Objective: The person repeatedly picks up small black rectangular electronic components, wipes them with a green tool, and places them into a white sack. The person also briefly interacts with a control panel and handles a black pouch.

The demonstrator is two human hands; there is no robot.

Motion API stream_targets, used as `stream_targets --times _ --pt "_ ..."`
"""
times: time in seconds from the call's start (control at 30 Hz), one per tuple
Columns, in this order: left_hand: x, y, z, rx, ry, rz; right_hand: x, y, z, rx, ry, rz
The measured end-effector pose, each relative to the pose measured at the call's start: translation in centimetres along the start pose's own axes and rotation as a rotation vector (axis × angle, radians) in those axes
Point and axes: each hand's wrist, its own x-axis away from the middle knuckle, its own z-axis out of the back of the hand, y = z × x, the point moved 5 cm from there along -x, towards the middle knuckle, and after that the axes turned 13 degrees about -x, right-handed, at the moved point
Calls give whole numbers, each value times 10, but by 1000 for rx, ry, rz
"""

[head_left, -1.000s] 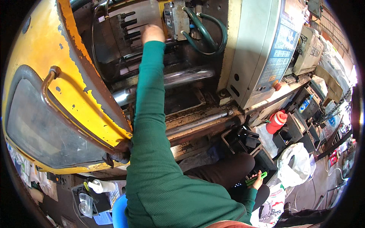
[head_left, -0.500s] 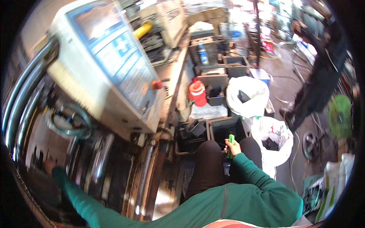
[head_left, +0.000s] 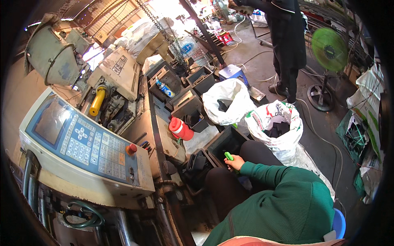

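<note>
My right hand (head_left: 236, 163) is closed around a green utility knife (head_left: 228, 156), held above my lap with the tip pointing up and away. Just beyond it stands a dark open bin (head_left: 232, 140), its inside in shadow. To the left of that, a second bin holds black plastic parts (head_left: 198, 162). My left hand is out of sight in the lower left, where the machine (head_left: 123, 229) fills the view.
A machine control panel (head_left: 88, 137) with a red knob (head_left: 131, 149) stands at left. Two white sacks (head_left: 230, 90) with black pieces sit right of the bins. A red jug (head_left: 180, 128), a green fan (head_left: 329, 50) and a standing person (head_left: 287, 45) are farther off.
The view has swung to the right and up. My left hand, earlier reaching into the machine at lower left, has gone from view. The right hand still grips the utility knife.
</note>
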Motion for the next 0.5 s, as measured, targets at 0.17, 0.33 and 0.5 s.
stream_targets --times 0.17,0.33,0.5 --pt "6 7 8 13 6 1 3 -3 0 72 20 7" --pt "9 3 10 6 15 2 9 -3 -4 66 30 -11" --pt "11 4 12 17 31 4 5 -1 -5 83 24 6"
